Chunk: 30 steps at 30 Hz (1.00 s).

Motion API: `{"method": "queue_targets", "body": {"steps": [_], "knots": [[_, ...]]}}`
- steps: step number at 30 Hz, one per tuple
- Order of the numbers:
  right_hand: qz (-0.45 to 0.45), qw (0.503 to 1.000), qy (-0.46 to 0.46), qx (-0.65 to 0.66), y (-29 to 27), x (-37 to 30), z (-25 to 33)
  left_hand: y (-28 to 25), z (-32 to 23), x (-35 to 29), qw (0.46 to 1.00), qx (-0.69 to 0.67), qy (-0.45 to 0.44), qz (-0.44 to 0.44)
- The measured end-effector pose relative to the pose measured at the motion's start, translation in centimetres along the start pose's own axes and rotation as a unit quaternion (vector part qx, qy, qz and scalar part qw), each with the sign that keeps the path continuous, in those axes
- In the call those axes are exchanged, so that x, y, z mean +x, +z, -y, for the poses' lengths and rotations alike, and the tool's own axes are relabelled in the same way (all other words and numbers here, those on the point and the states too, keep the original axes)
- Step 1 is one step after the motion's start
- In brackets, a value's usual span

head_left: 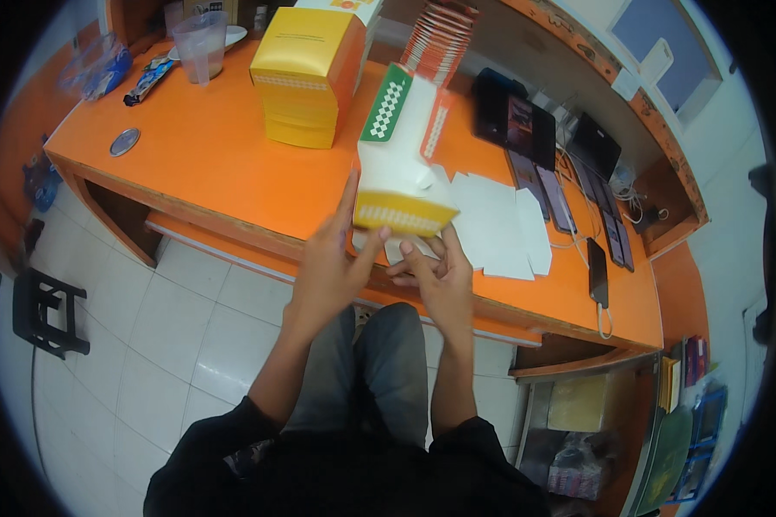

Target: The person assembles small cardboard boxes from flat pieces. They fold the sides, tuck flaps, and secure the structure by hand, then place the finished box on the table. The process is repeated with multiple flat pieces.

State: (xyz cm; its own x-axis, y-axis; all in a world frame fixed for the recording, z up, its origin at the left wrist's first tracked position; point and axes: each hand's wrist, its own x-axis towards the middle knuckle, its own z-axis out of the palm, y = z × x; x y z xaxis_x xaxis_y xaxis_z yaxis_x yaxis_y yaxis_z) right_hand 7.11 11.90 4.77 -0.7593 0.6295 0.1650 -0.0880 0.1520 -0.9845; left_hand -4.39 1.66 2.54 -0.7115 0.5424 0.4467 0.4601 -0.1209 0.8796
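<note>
At far left, a black stool (47,310) is standing on the tiled floor (233,345). On the orange table (207,177), a grey disc (124,142) is lying flat near the front edge. Behind it, a blue packet (149,79) is lying beside a clear cup (200,52), which is standing upright. To the right, a yellow box (306,60) is standing.

The left hand (329,263) is gripping the carton (401,168) at its lower left. The index finger is extending along the left side; the thumb is bearing on the yellow flap (405,213), near its lower edge. The carton is sitting beyond both hands, above the table's front edge, with its open white interior facing up. Its green side panel (386,105) is standing at upper left, its red side panel (435,129) at upper right. The flap is showing slight blur.

Behind the carton, a red stack (440,41) is standing.

The right hand (440,280) is meeting the carton at the flap's lower right, its index finger reaching the corner and its other fingers curling below. Whether it is closing on the carton cannot be told.

Right of the carton, white card (502,228) is lying flat. Farther right, a tablet (519,125) is resting behind several phones (558,200), and a black phone (597,271) is lying near the front edge.
</note>
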Motion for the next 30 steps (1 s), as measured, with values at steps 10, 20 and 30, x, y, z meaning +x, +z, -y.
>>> {"method": "queue_targets", "body": {"steps": [10,20,30], "knots": [[-0.131,0.983,-0.061,-0.109,-5.0,0.6,-1.1,-1.4,1.6,2.2,0.977,0.189,0.087,-0.039],[-0.187,0.974,-0.064,-0.109,-5.0,0.9,-2.1,-2.9,0.5,4.7,0.985,0.135,-0.105,0.03],[-0.206,0.969,-0.086,-0.11,-4.5,1.3,-2.7,-1.6,1.7,3.4,0.981,0.193,-0.027,-0.015]]}}
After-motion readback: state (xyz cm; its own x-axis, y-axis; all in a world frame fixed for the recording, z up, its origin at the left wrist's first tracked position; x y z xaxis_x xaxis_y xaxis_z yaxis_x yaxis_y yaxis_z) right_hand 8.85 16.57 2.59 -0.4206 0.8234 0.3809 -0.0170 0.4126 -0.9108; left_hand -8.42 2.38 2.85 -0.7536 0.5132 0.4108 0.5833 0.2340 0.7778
